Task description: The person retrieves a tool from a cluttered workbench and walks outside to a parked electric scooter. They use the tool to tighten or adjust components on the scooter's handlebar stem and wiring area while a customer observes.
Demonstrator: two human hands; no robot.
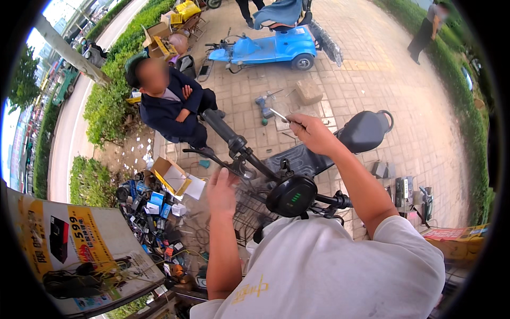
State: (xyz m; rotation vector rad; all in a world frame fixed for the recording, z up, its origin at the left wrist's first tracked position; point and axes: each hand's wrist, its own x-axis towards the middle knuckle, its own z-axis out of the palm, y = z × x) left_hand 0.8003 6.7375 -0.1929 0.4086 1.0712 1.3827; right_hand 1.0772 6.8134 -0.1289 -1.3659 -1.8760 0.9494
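An electric scooter with black handlebars (257,163) and a round black display (291,195) with green lit bars stands in front of me. My left hand (220,190), slightly blurred, is raised beside the left brake lever (206,156) and the cables. Its fingers are stretched upward, and no held thing shows in it. Over the footboard (292,159), my right hand (312,133) grips a slim metal tool (279,115), perhaps a screwdriver, pointing up and left. The fingers hide part of it. A wire basket (247,212) sits below the bars.
A person (170,103) with folded arms stands close to the left grip. Beyond are a blue drill (263,105), a stone block (308,92) and a blue mobility scooter (271,49). Parts and boxes (156,212) lie heaped at left. The black seat (365,131) is at right.
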